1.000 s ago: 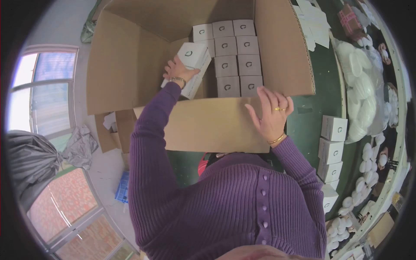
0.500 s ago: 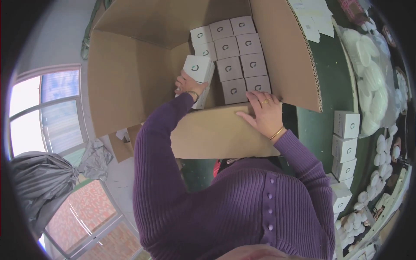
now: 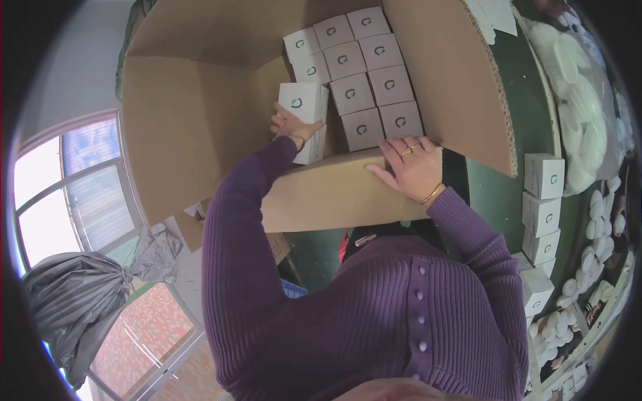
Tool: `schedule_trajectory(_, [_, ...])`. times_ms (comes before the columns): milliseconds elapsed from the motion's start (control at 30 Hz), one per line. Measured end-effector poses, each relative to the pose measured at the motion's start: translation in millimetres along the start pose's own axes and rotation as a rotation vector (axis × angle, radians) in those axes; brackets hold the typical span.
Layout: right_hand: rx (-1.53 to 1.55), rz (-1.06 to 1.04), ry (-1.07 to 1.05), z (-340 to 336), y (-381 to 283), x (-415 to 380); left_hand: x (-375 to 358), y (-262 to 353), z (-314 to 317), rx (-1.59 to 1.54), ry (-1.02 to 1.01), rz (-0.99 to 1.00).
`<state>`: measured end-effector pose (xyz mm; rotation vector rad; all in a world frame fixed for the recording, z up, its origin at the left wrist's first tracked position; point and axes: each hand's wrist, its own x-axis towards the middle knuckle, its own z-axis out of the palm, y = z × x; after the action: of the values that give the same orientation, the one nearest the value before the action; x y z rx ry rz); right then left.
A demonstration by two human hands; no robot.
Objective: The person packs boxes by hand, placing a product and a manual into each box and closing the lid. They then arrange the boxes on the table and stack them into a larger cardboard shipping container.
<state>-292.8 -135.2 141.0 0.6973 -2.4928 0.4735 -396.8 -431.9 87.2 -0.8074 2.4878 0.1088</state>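
Observation:
Inside a large open cardboard carton [image 3: 354, 190], my left hand [image 3: 294, 125] grips a white box [image 3: 299, 98] with a round logo, fingers on one side and thumb on the other. That box stands slightly apart from several packed white boxes [image 3: 351, 93], which fill the carton's right side in rows. My right hand [image 3: 411, 167] rests over the near right edge of the carton, its fingers bent over the rim and the thumb spread apart on the cardboard. It holds no box.
Right of the carton, more white boxes [image 3: 543, 175] line a green table [image 3: 491, 200]. Beyond them lie a clear bag [image 3: 575, 127] of white oval items and loose white pieces [image 3: 595, 227]. A grey bag [image 3: 80, 301] hangs by the window at left.
The white box in my left hand sits a little more upright. The view has shifted slightly, and my right hand has stayed at the carton's edge.

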Motion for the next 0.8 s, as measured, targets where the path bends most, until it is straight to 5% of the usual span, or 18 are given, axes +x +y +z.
schedule_trajectory(800, [-0.046, -0.011, 0.022, 9, 0, -7, 13, -41, 25, -0.313, -0.186, 0.005])
